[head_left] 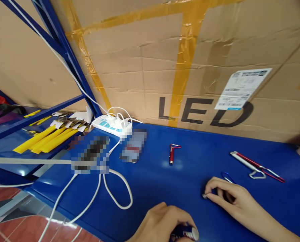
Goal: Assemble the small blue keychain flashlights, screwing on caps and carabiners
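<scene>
My left hand [167,220] is at the bottom centre, its fingers curled round a short dark blue cylinder [183,232] with a pale round end. The hand hides much of this cylinder. To the right, my right hand [230,198] pinches a small silver-ended piece [204,195] between thumb and fingertips. A blue carabiner clip [226,177] shows just behind the right hand; I cannot tell whether it joins the pinched piece. A small red keychain light [171,155] with a red clip lies farther back on the blue tabletop [150,181].
A silver pen-like tube [244,160] and a red one [248,159], both with clips, lie at right. A blurred-out phone [134,146], a white power strip [109,124] and looping cables [129,191] occupy the left. A large cardboard box [150,74] stands behind.
</scene>
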A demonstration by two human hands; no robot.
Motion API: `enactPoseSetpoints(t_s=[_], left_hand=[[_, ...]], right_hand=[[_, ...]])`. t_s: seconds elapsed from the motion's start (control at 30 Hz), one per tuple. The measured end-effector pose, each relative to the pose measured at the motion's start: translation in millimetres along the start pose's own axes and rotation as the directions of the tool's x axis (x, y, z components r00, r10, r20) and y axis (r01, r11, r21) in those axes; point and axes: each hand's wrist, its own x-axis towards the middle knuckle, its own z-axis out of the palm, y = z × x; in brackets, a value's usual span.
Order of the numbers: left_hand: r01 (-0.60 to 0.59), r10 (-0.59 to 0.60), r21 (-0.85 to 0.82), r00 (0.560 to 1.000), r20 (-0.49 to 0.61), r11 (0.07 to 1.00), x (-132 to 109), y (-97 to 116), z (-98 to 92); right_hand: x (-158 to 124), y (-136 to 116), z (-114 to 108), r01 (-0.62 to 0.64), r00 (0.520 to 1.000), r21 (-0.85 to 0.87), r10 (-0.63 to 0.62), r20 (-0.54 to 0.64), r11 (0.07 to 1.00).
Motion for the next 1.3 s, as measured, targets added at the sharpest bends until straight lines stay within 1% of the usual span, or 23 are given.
enactPoseSetpoints(t_s=[0.07,0.1,0.13,0.2,0.23,0.3,0.37,0.4,0.47,0.53,0.57,0.6,0.67,0.77,0.87,0.93,1.03,1.2,1.3], left_hand=[[-0.106,0.105,-0.051,0.994,-0.011,0.993,12.4,19.8,3.7],[-0.147,0.148,-0.106,0.989,0.004,0.984,19.7,27.9,7.1],[-0.131,0.140,-0.142,0.988,0.057,0.981,27.5,34.5,11.6],[-0.040,0.058,-0.151,0.991,0.118,0.988,44.0,42.2,23.2],[-0.029,0.047,-0.160,0.993,0.108,0.987,52.3,43.4,29.8],[-0.019,0.028,-0.161,0.998,0.053,0.987,68.3,41.6,43.2],[-0.020,0.022,-0.110,1.000,0.013,0.994,82.3,36.7,54.2],[-0.037,0.035,-0.081,0.999,-0.027,0.996,88.1,34.1,58.3],[-0.078,0.074,-0.045,0.993,-0.091,0.996,96.4,29.7,63.7],[-0.098,0.092,-0.041,0.986,-0.141,0.994,100.1,26.7,65.9],[-0.095,0.087,-0.049,0.985,-0.150,0.994,100.3,25.4,66.1],[-0.086,0.076,-0.058,0.986,-0.149,0.995,99.8,24.1,65.8],[-0.073,0.065,-0.067,0.991,-0.120,0.995,97.4,21.4,63.9],[-0.104,0.100,-0.031,0.989,-0.109,0.994,93.7,17.7,59.7],[-0.150,0.149,-0.001,0.983,-0.110,0.989,91.0,16.0,56.7],[-0.175,0.177,0.021,0.978,-0.107,0.984,89.2,15.9,56.1],[-0.195,0.198,0.048,0.976,-0.085,0.980,86.2,16.4,57.2],[-0.158,0.159,0.028,0.986,-0.047,0.987,83.4,14.3,60.0],[-0.191,0.194,0.056,0.980,-0.040,0.980,83.5,9.9,61.7]], right_hand=[[-2.7,-0.5,-9.7,0.002,0.995,0.036,-0.005,0.100,0.999],[-4.0,0.3,-14.1,-0.003,0.991,0.051,-0.004,0.133,0.999],[-5.4,1.7,-17.9,-0.007,0.987,0.071,-0.004,0.158,0.997],[-8.5,5.9,-23.5,-0.036,0.981,0.135,0.009,0.196,0.990],[-10.2,8.4,-25.4,-0.056,0.978,0.185,0.017,0.208,0.981],[-13.7,13.4,-28.4,-0.101,0.978,0.291,0.043,0.202,0.951],[-16.7,17.2,-31.8,-0.130,0.986,0.352,0.083,0.146,0.927],[-18.0,18.2,-33.8,-0.126,0.991,0.360,0.099,0.093,0.924],[-20.0,18.5,-38.5,-0.080,0.992,0.360,0.111,-0.067,0.930],[-21.9,16.4,-42.9,-0.003,0.967,0.364,0.096,-0.238,0.932],[-22.9,14.6,-44.7,0.032,0.950,0.373,0.088,-0.301,0.927],[-24.2,12.6,-45.9,0.064,0.937,0.385,0.078,-0.341,0.921],[-26.9,8.2,-46.7,0.118,0.932,0.416,0.045,-0.361,0.902],[-30.6,2.8,-43.6,0.159,0.951,0.481,-0.004,-0.308,0.862],[-32.0,-0.8,-38.8,0.138,0.975,0.548,-0.016,-0.221,0.825],[-31.2,-2.7,-37.0,0.114,0.983,0.580,-0.007,-0.184,0.806],[-29.1,-4.9,-37.1,0.079,0.987,0.607,0.025,-0.160,0.791],[-28.2,-5.3,-38.7,-0.020,0.995,0.633,0.079,-0.066,0.774],[-28.1,-3.6,-39.3,-0.053,0.995,0.617,0.095,-0.035,0.785]])
